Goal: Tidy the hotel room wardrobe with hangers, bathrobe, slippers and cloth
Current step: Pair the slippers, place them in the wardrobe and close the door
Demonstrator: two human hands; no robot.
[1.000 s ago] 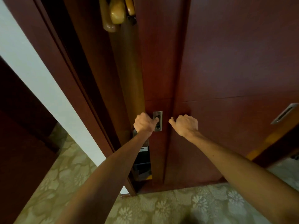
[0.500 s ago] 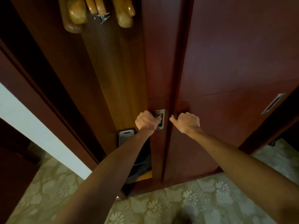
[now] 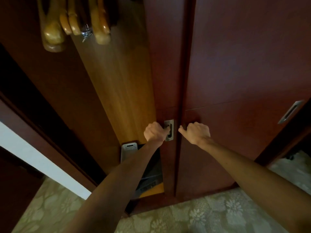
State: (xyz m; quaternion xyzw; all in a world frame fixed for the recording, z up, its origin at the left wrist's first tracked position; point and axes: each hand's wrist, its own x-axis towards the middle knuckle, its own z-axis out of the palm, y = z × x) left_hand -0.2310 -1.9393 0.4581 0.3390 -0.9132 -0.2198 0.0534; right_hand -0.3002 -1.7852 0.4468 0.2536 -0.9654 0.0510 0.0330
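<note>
The wardrobe has two dark red sliding doors. My left hand (image 3: 155, 132) hooks its fingers into the recessed metal handle (image 3: 170, 130) of the left door (image 3: 165, 64). My right hand (image 3: 196, 132) is curled against the left edge of the right door (image 3: 244, 64), with its fingertips hidden in a dark recess there. Several wooden hangers (image 3: 74, 22) hang at the top left inside the open gap. No bathrobe, slippers or cloth show in this view.
A silver device (image 3: 129, 148) and a dark object (image 3: 151, 175) sit low inside the wardrobe behind my left forearm. Another metal handle (image 3: 290, 111) is on the right door's far edge. Patterned carpet (image 3: 202, 216) covers the floor, and a white wall strip (image 3: 33, 157) runs at the left.
The gap left of the left door has widened, showing more hangers and the silver device. Both hands keep their hold on the doors.
</note>
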